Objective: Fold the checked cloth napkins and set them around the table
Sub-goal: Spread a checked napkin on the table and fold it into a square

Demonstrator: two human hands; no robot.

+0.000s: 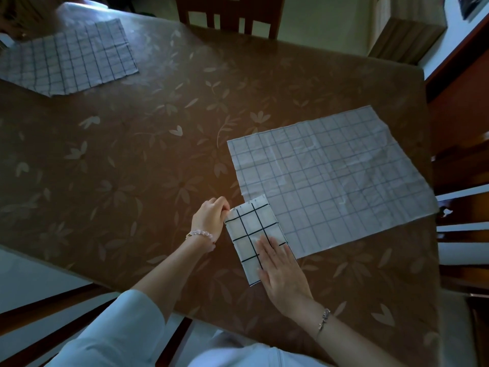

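A small folded checked napkin (251, 229), white with dark grid lines, lies on the brown flowered tablecloth (148, 154) near the front edge. My left hand (210, 217) pinches its upper left corner. My right hand (281, 271) lies flat on its lower right part, fingers together, pressing it down. The folded napkin's top corner overlaps a large unfolded checked napkin (336, 178) spread flat to the right. Another unfolded checked napkin (71, 59) lies at the table's far left.
A wooden chair (230, 14) stands at the far side of the table. More chair backs (465, 234) line the right edge. A wooden cabinet (404, 35) is beyond the far right corner.
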